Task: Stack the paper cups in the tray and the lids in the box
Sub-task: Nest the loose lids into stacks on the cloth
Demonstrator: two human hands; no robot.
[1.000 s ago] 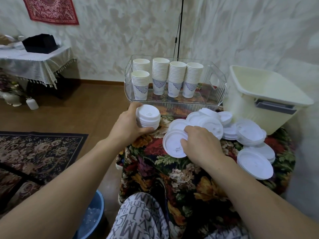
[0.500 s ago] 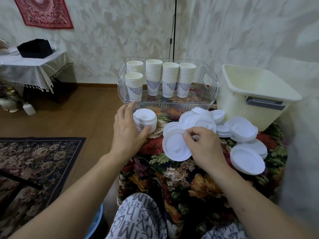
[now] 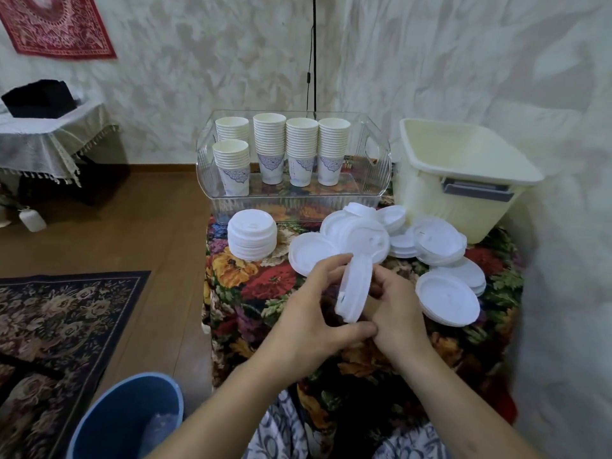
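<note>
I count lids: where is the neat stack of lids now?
The neat lid stack stands at the table's left edge, just before the clear tray.

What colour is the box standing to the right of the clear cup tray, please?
The box is pale cream, with a grey handle; the head view shows it.

Soft, even indoor light; slight motion blur is seen throughout, wide-angle bending toward 3 and 9 o'clock, corners dimmed.

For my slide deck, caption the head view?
Both hands hold one white lid on edge above the floral table, cups stacked in the tray.
</note>
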